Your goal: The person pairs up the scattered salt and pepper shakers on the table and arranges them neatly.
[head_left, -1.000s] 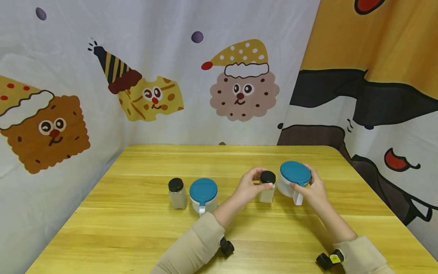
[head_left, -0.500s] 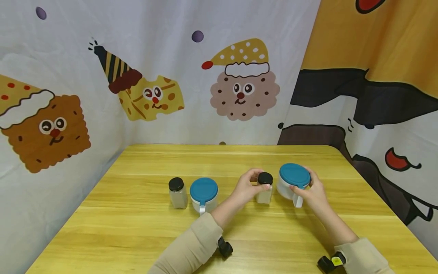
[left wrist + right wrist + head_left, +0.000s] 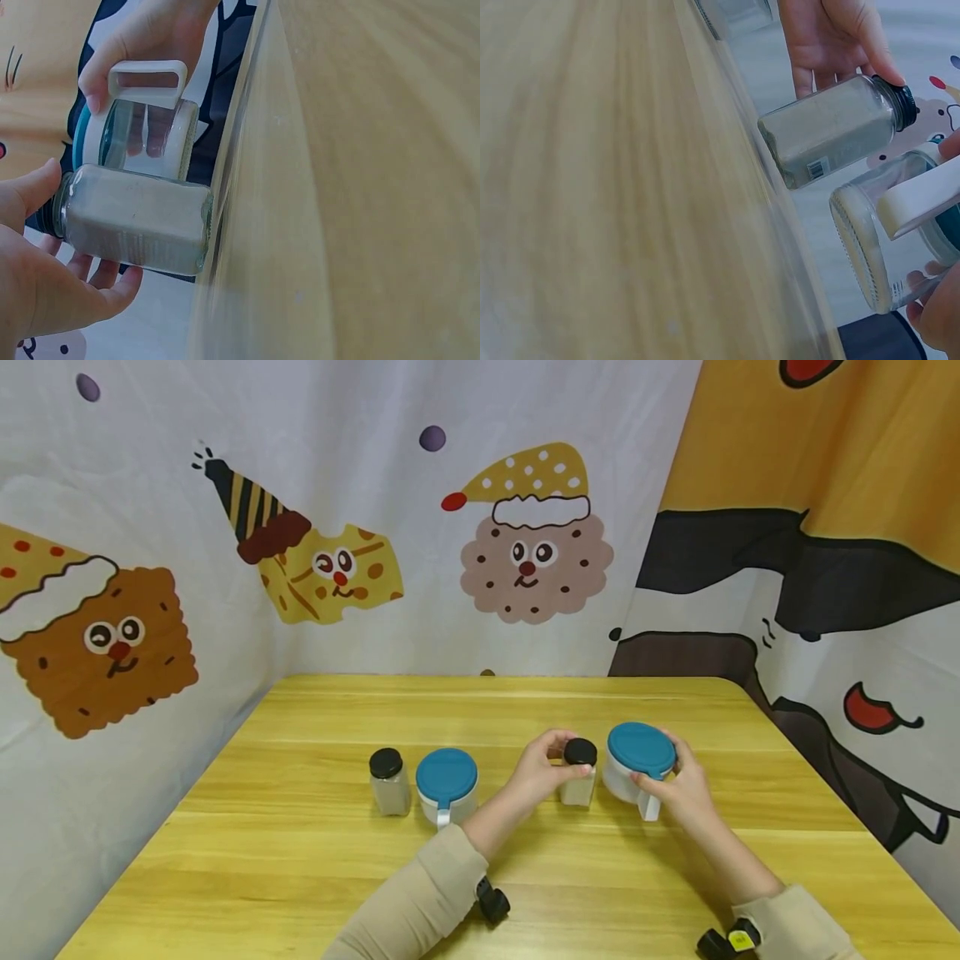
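Note:
My left hand (image 3: 542,767) holds a square glass jar (image 3: 577,791) with a black lid by its top, thumb on the near side. Pale contents fill the jar, and its base is at the tabletop in the left wrist view. To its right, my right hand (image 3: 686,787) grips a round clear glass seasoning pot (image 3: 621,783) with a blue lid and white handle (image 3: 148,94). Fingers wrap its far side and the thumb lies near the handle. The pot leans slightly, its base a little off the table. The right wrist view shows jar (image 3: 832,129) and pot (image 3: 870,232) close together.
A second black-lidded jar (image 3: 391,792) and another blue-lidded pot (image 3: 447,777) stand side by side on the left of the wooden table (image 3: 285,868). A cartoon-printed curtain (image 3: 420,652) hangs behind the table's back edge.
The right hand has brought the pot slightly left and nearer to me. The left hand shifted the jar a little left, then stayed almost still.

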Action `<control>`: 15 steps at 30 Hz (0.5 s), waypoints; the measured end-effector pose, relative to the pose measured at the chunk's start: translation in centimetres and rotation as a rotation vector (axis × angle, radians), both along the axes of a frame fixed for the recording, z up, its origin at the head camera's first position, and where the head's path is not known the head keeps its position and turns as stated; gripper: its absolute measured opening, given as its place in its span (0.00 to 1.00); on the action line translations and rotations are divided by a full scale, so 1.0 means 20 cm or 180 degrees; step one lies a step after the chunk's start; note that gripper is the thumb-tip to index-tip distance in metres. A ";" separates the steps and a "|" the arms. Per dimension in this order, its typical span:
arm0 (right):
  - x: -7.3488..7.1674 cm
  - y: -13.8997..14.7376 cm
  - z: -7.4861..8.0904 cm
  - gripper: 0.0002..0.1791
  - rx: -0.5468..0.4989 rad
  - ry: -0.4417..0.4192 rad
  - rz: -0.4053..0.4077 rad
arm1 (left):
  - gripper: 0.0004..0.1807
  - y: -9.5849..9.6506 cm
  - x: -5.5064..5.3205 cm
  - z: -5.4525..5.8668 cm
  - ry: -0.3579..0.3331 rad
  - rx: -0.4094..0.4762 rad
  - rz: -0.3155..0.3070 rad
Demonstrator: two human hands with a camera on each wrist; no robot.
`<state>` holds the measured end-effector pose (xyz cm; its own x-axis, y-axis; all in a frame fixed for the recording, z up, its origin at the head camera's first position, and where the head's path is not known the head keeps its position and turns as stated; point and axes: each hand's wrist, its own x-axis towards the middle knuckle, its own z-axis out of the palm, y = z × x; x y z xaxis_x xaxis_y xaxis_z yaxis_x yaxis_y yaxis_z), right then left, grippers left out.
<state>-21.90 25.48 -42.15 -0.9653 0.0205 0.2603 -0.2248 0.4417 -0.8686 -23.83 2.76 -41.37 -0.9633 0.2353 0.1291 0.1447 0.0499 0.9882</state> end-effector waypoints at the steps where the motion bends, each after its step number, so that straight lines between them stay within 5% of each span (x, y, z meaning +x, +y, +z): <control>1: 0.00 0.00 0.00 0.48 0.0000 -0.0010 0.0010 | 0.23 0.00 0.00 0.00 0.0006 0.0008 -0.0008; 15: 0.01 0.02 -0.02 0.47 0.0027 -0.0007 0.0028 | 0.23 -0.02 0.00 -0.01 -0.0055 -0.0037 -0.0055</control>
